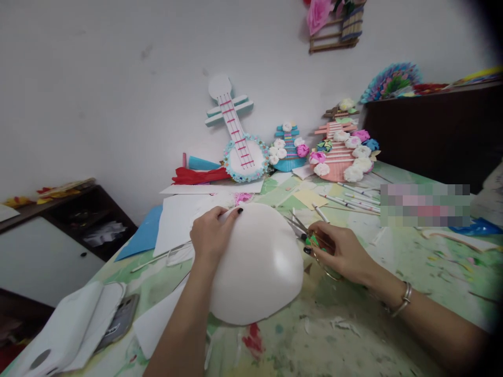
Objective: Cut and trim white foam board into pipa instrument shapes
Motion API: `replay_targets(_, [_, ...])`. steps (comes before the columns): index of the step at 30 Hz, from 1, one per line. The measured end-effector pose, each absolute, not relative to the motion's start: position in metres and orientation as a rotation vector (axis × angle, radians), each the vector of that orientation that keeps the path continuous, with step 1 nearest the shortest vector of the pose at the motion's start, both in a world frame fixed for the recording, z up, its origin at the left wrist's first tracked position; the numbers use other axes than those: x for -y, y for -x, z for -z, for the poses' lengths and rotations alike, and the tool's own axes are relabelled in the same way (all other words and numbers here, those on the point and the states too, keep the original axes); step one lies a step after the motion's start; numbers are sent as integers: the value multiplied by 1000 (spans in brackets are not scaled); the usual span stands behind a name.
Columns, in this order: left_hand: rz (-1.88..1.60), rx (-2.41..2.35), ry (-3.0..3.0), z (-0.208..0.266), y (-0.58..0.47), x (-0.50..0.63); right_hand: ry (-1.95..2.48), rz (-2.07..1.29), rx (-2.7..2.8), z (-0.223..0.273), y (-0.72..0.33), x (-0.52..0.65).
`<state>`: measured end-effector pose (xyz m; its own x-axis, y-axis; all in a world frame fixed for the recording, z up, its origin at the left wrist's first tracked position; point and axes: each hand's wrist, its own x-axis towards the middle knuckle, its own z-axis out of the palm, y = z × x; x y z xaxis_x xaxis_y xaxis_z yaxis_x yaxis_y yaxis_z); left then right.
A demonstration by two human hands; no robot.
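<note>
A smooth white rounded sheet (255,272), glossy and slightly bulged, is held up over the table. My left hand (214,235) grips its upper left edge, the thumb lying on the front and the other fingers hidden behind. Right of the sheet, my right hand (340,251) is closed around a pair of scissors (299,225). The blades point up and left, close to the sheet's right edge; whether they touch it I cannot tell. Something green shows between the fingers of that hand.
Decorated lute-shaped crafts (247,154) lean against the wall. Pens (349,201) lie at the back right. White paper sheets (176,220) and blue card (141,235) are at left, with a phone (121,319) by a white case (74,324). Paper scraps dot the stained table (369,335).
</note>
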<state>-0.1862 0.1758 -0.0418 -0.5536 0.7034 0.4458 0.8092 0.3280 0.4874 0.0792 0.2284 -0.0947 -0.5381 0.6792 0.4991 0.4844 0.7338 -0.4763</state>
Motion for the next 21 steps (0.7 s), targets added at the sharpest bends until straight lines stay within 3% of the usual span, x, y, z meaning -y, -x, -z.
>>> replay_targets(21, [1034,2442,1412,41,185,-175,764,-55,2172,118,-70,-229])
